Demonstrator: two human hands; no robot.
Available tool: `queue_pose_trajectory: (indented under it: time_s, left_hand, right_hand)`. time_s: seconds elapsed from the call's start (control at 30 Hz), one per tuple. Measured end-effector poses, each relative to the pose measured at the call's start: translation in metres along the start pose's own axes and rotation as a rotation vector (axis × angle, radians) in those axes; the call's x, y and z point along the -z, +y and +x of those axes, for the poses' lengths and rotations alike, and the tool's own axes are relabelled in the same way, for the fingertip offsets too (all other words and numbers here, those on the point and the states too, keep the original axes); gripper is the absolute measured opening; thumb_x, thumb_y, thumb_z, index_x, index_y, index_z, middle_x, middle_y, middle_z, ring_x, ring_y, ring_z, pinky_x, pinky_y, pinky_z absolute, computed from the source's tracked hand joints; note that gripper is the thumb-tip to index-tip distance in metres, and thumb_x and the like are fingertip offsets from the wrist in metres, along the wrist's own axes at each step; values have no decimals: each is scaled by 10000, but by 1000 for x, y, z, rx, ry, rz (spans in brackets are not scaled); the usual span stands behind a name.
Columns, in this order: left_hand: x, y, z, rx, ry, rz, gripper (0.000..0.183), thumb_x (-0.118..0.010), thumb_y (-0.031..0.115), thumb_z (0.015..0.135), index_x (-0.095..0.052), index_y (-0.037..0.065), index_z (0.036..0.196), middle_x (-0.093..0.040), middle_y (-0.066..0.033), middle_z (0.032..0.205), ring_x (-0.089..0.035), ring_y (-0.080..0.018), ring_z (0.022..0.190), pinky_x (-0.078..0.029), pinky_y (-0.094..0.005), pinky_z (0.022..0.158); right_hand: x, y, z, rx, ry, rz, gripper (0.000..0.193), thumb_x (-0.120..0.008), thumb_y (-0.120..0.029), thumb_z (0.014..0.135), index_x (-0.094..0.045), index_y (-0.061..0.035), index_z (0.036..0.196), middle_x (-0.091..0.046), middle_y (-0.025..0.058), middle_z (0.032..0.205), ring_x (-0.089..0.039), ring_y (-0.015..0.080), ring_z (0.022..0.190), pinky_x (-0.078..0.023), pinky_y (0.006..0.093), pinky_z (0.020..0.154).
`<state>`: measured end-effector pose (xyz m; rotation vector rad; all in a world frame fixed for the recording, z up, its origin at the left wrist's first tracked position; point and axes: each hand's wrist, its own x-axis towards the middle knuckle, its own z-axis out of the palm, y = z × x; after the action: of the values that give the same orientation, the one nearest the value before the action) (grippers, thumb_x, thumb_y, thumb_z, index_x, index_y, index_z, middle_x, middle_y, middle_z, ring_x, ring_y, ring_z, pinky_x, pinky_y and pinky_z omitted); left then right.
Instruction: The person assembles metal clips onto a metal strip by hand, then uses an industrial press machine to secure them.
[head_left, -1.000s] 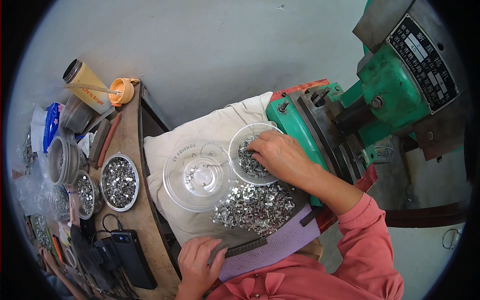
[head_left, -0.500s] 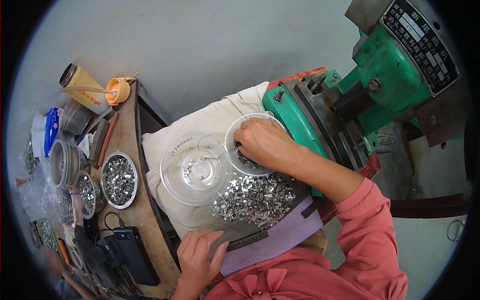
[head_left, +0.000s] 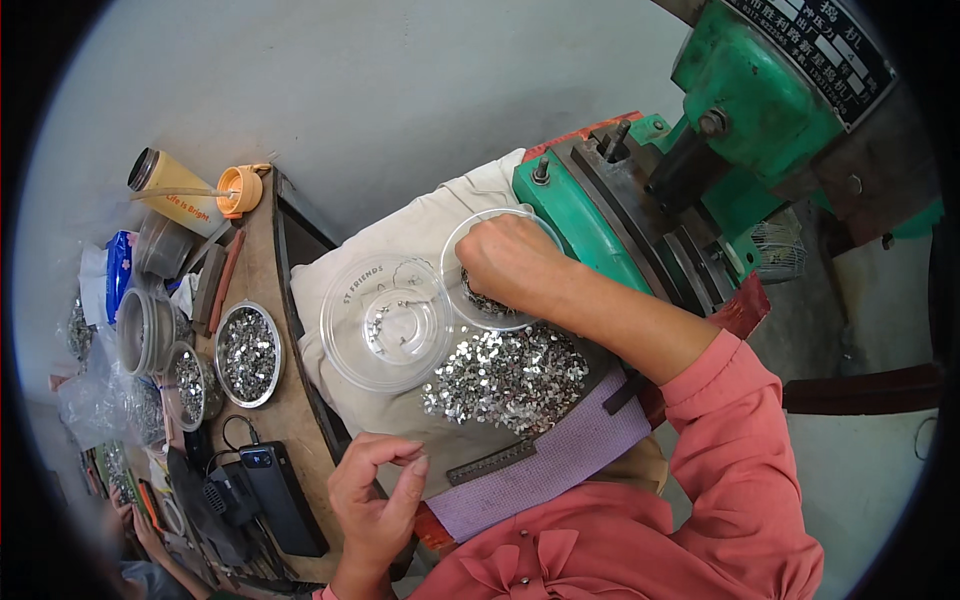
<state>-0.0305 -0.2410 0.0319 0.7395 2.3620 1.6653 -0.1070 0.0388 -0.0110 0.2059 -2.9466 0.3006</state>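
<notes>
My right hand [head_left: 510, 260] is curled into a fist inside a clear plastic bowl [head_left: 447, 262] holding small metal pieces; its fingertips are hidden. My left hand [head_left: 375, 495] hovers at the near edge of the cloth, empty as far as I see, fingers half bent, thumb tip close to the forefinger. Left of the bowl sits a wider clear container [head_left: 335, 345] with a few pieces in it. A heap of shiny metal pieces [head_left: 510, 380] lies loose on the beige cloth [head_left: 350, 260]. Below it a dark ridged strip [head_left: 492, 463] rests beside the purple cloth [head_left: 560, 465].
A green press [head_left: 600, 235] stands at the right. On the left table [head_left: 300, 440] are a bowl of metal pieces [head_left: 249, 355], a black power bank [head_left: 285, 505], a yellow bottle [head_left: 180, 190] and an orange lid [head_left: 238, 190]. Another person's hand [head_left: 150, 540] shows at lower left.
My right hand has turned and closed into a fist in the bowl. The left thumb and forefinger have drawn nearer each other. The whole view has shifted slightly.
</notes>
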Motion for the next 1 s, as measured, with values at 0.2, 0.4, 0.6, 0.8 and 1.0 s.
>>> queue_pose_trajectory:
  time_s: [0.2, 0.4, 0.6, 0.8, 1.0]
  left_hand:
    - [3, 22, 16, 161, 109, -383, 97, -676, -34, 900, -638, -32, 990, -688, -87, 869, -674, -153, 790, -539, -270, 744]
    - [-7, 32, 61, 43, 70, -395, 77, -629, 12, 956, -616, -32, 1017, -713, -113, 910, -695, -142, 807, -557, -254, 764]
    - [-46, 11, 117, -13, 18, -216, 211, -655, 38, 940, -616, -81, 1109, -711, -135, 1012, -693, -152, 958, -556, -270, 853]
    - [-83, 4, 141, 25, -99, -278, 268, -698, 49, 894, -631, -75, 1122, -717, -151, 1027, -691, -150, 940, -553, -280, 840]
    - [-89, 3, 150, -13, -29, -239, 177, -727, 43, 876, -701, -70, 1009, -743, -97, 887, -684, -96, 808, -553, -256, 744]
  right_hand:
    - [-1, 15, -1, -47, -44, 127, 114, -679, -84, 679, -721, 16, 716, -676, 241, 729, -695, 380, 713, -552, 460, 665]
    - [26, 31, -8, -272, -24, 570, 144, -735, -127, 749, -756, -5, 822, -707, 100, 695, -652, 141, 629, -528, 306, 640]
    - [53, 21, -14, -433, -81, 1009, 152, -746, -141, 808, -746, 7, 842, -670, 0, 733, -577, 59, 645, -477, 238, 584]
    - [60, 18, -26, -487, -74, 1238, 146, -759, -168, 818, -740, -28, 855, -685, 1, 773, -574, 71, 650, -466, 232, 602]
    - [53, 21, -31, -553, -45, 1441, 212, -770, -223, 866, -727, -43, 968, -682, -11, 827, -587, 57, 694, -494, 214, 652]
